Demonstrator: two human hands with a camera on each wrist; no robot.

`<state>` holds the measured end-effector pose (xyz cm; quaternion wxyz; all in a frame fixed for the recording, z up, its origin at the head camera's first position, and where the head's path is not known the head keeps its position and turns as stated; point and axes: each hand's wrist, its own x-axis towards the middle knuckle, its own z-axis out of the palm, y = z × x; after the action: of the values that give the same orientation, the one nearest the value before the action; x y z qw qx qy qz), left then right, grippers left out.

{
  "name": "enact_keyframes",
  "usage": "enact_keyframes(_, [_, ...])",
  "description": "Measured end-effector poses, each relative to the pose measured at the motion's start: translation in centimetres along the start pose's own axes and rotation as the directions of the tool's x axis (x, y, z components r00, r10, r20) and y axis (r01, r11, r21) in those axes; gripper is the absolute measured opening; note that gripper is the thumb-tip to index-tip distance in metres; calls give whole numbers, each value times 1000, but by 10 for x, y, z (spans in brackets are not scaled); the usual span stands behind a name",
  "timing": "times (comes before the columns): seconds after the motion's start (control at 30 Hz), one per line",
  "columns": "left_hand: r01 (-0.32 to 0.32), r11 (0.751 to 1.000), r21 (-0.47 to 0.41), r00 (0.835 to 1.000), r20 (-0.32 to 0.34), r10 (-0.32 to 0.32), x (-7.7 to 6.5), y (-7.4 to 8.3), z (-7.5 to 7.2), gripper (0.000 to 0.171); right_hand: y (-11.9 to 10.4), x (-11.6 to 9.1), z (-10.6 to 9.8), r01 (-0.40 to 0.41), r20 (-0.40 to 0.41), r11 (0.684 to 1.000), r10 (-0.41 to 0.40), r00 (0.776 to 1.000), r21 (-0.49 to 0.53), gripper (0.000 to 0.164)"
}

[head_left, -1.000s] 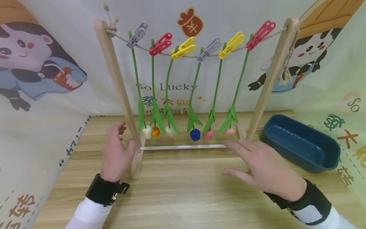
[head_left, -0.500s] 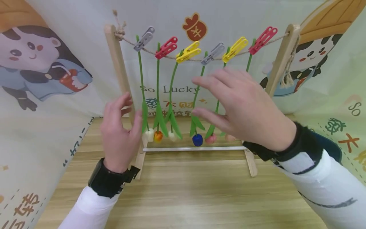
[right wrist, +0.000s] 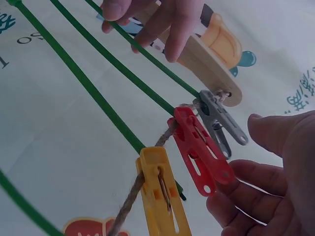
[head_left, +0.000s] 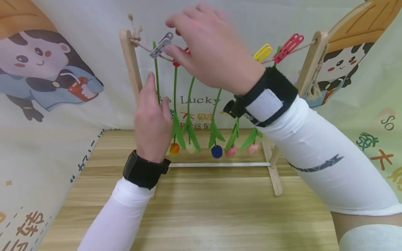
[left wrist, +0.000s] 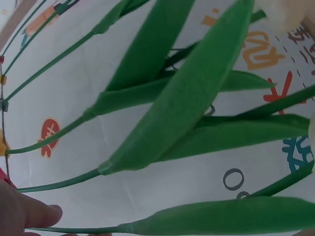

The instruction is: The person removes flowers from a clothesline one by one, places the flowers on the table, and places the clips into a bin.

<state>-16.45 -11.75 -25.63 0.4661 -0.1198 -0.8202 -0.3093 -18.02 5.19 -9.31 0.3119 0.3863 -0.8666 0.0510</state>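
Note:
My right hand point(head_left: 216, 48) is raised at the twine. Its thumb and fingers are spread around the free end of the leftmost grey clothespin point(right wrist: 221, 120), without plainly pressing it. That clothespin holds the top of an upside-down artificial tulip's green stem point(head_left: 157, 76). My left hand point(head_left: 153, 122) is upright beside this stem. The right wrist view has the stem passing between its thumb and loosely bent fingers, with no clear grip. A red clothespin point(right wrist: 199, 152) and a yellow clothespin point(right wrist: 162, 191) sit beside the grey one. In the head view, my left hand hides the leftmost tulip's lower part.
A wooden frame with a left post point(head_left: 130, 62) and right post point(head_left: 309, 66) carries the twine point(right wrist: 129, 199). Other tulips hang there, including a blue tulip point(head_left: 216, 151) and an orange tulip point(head_left: 174, 149). A white rod point(head_left: 220, 164) joins the frame's feet on the wooden table point(head_left: 220, 212).
My right hand has risen from the frame's lower right, across the flowers, to the grey clothespin at upper left. My left hand has moved up and right to the leftmost stem.

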Motion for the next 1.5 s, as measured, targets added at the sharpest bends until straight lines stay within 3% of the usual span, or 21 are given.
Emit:
enact_keyframes(0.17, [22,999,40,1000,-14,-22,4,-2,6,56,-5,15,5,-43,60,998,40,997,41,41])
enact_keyframes(0.4, [26,997,77,999,-31,-23,4,-3,8,54,-6,19,8,-52,46,997,49,998,64,33])
enact_keyframes(0.67, [37,997,64,999,-1,-37,2,-3,6,53,1,18,9,-12,-59,993,20,998,122,27])
enact_keyframes(0.93, [45,997,66,998,30,-47,-12,-5,-2,54,8,9,5,62,-175,986,-34,984,155,27])
enact_keyframes(1.07, [43,997,59,998,46,-46,-21,-5,-10,53,11,0,1,80,-215,983,-43,976,167,26])
enact_keyframes(1.23, [26,998,58,998,62,-29,-34,-5,-22,52,14,-23,-5,55,-196,981,-17,981,189,28])
enact_keyframes(1.5, [-60,992,114,991,127,45,-57,-1,-39,37,19,-82,-9,112,-235,954,-44,971,280,29])
